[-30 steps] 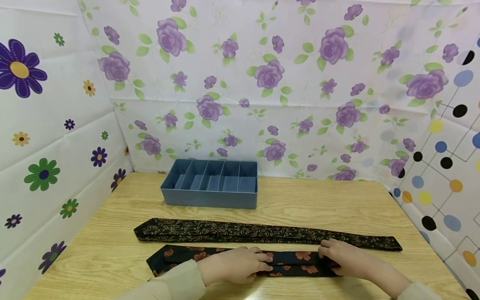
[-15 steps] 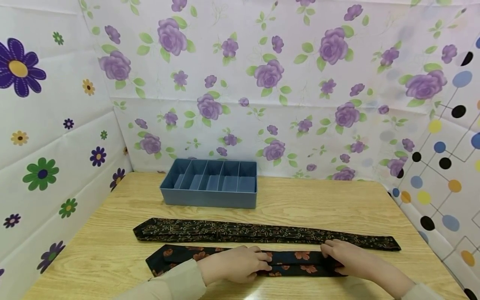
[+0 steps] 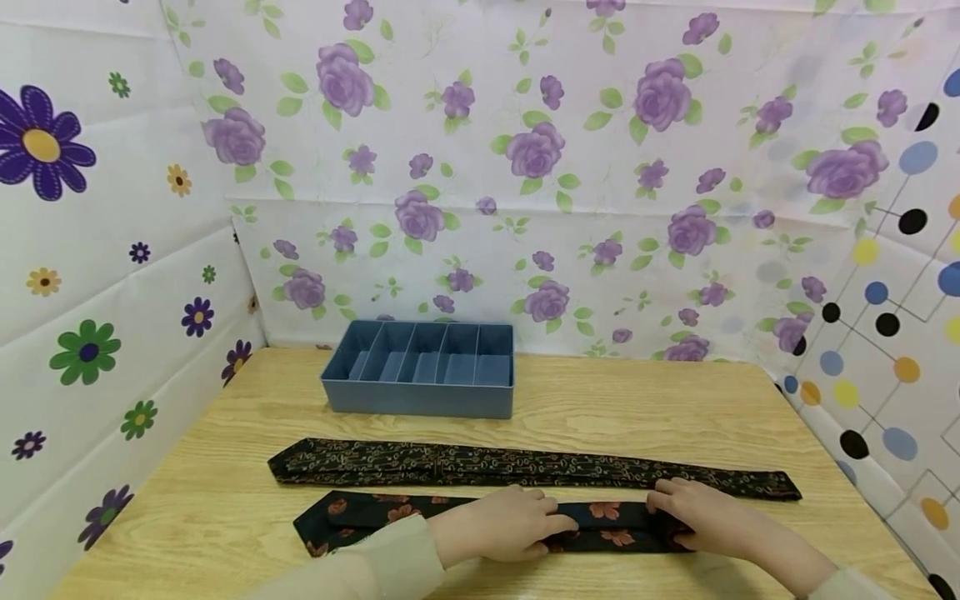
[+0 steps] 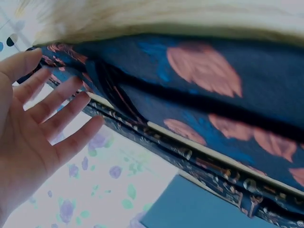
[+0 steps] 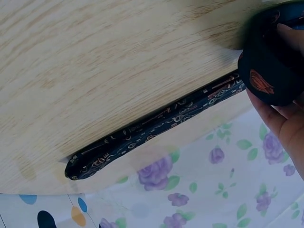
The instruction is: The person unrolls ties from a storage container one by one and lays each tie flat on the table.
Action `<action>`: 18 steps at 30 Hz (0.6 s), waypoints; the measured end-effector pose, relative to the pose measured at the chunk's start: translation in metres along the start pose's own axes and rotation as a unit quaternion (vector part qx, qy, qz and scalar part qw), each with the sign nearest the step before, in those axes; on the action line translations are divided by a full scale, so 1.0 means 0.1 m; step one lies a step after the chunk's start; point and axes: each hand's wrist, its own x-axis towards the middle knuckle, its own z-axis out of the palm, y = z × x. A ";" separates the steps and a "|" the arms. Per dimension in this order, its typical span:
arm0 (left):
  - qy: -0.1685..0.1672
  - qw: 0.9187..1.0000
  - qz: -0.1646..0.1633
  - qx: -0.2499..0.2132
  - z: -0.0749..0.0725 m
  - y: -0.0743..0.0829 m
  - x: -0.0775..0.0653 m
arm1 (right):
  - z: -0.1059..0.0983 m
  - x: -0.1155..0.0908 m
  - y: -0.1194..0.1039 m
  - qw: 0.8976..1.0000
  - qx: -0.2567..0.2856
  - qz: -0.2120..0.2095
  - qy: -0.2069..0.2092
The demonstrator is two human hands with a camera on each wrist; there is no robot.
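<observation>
A dark necktie with orange flowers (image 3: 618, 538) lies crosswise near the front of the table, its pointed wide end at left. My right hand (image 3: 697, 517) grips its right end, where the cloth loops over; the right wrist view shows fingers and thumb around that loop (image 5: 259, 78). My left hand (image 3: 510, 525) rests on the tie's middle, covering part of it. In the left wrist view its fingers are spread and fairly straight along the cloth. Just behind lies a second necktie, black with a small gold pattern (image 3: 480, 463), stretched flat; my right fingertips overlap its near edge in the head view.
A blue box (image 3: 420, 399) with several compartments stands at the back left of the wooden table (image 3: 637, 400). Flowered cloth (image 3: 480, 275) hangs behind the table, with patterned cloths at both sides.
My left hand has slid a little to the right along the flowered necktie. My right hand has shifted very slightly right, still holding the looped end. The black necktie has stayed put.
</observation>
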 end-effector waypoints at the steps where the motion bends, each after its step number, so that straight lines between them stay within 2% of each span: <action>1: 0.001 1.000 -0.001 0.006 0.00 0.01 0.02 | 0.00 -0.01 -0.01 1.000 -0.003 -0.001 0.002; 4: 0.010 1.000 -0.004 0.015 0.04 0.03 0.06 | -0.01 -0.01 0.00 1.000 -0.002 -0.002 0.002; 8: 0.019 1.000 -0.014 0.003 0.09 0.03 0.09 | -0.03 0.00 0.01 1.000 0.009 0.010 -0.013; 13: 0.006 1.000 -0.019 -0.012 0.11 0.02 0.11 | -0.05 0.00 0.02 0.999 0.014 0.024 -0.023; 18: -0.002 1.000 -0.019 -0.007 0.12 0.02 0.10 | -0.03 -0.01 0.03 1.000 -0.003 0.018 -0.014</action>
